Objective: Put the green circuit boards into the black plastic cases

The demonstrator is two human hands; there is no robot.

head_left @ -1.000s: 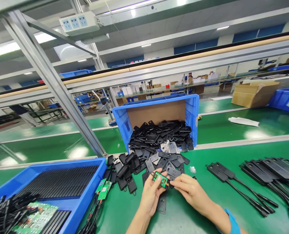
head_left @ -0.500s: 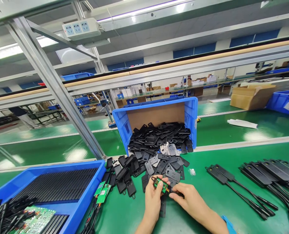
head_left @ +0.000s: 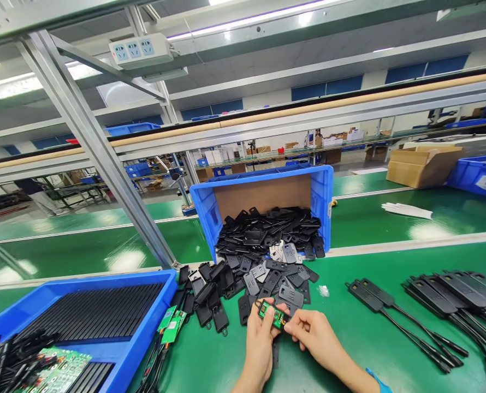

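Note:
My left hand (head_left: 259, 335) is closed around a small green circuit board (head_left: 273, 315), which appears to sit in a black plastic case with a loop at its far end. The thumb presses on the board's face. At the board's near right end, the fingertips of my right hand (head_left: 314, 333) pinch the wires; the cable beyond is mostly hidden by the fingers. Just past my hands lie loose flat black covers (head_left: 291, 295) and, to their left, black case halves (head_left: 219, 316). Two green boards with cables (head_left: 172, 326) rest by the tray on the left.
A tipped blue bin (head_left: 325, 218) spills black covers onto the green bench. The blue tray (head_left: 134, 349) at left holds rows of black cases, boards and cables. Several cabled black units (head_left: 451, 292) lie at right. A white glove (head_left: 407, 210) lies behind; a metal post (head_left: 104, 164) rises at left.
My right hand's fingers have shifted in against the board's wire end, and the black cable that showed between them is now hidden. My left hand keeps its hold on the board.

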